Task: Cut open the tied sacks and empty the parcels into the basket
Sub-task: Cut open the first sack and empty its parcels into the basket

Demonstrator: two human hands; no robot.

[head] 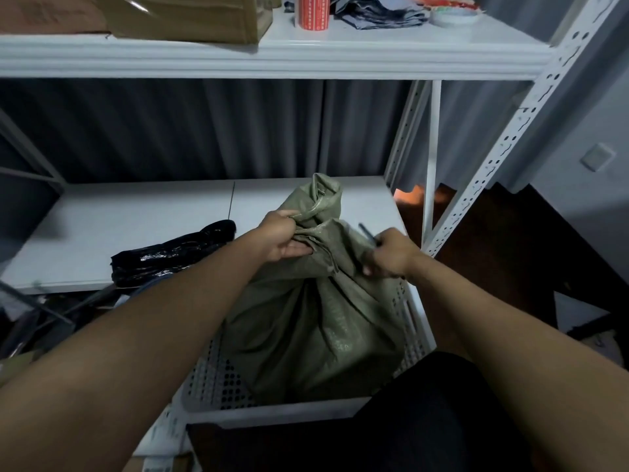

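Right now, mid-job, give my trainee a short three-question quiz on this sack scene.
1. True or false: the green sack stands inside the white basket.
2. Which hand grips the sack's bunched neck? A) left hand B) right hand
3. Fill in: the black bag lies on the lower ____.

Key: 1 true; 2 A; 3 shelf. The right hand's fingers hold a thin dark tool, too blurred to name.
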